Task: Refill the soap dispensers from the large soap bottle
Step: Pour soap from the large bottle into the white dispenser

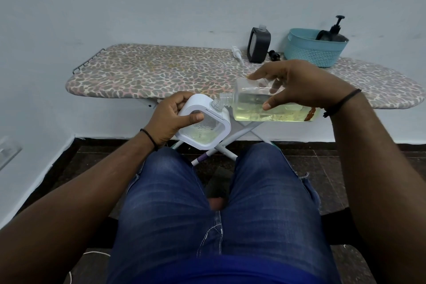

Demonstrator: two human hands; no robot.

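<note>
Leopard-print ironing board (147, 71) against pale wall (161, 2); dark tiled floor (322, 168)

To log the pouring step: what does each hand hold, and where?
Left hand grips the white dispenser by its upper side; right hand grips the large soap bottle around its body.

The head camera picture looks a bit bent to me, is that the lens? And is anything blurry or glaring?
Head view: wide-angle lens bows the ironing board and stretches the forearms at the edges. Lighting is soft and even, with no harsh glare. The large soap bottle and white dispenser look reasonably sharp; the far teal basket is softer.
</note>
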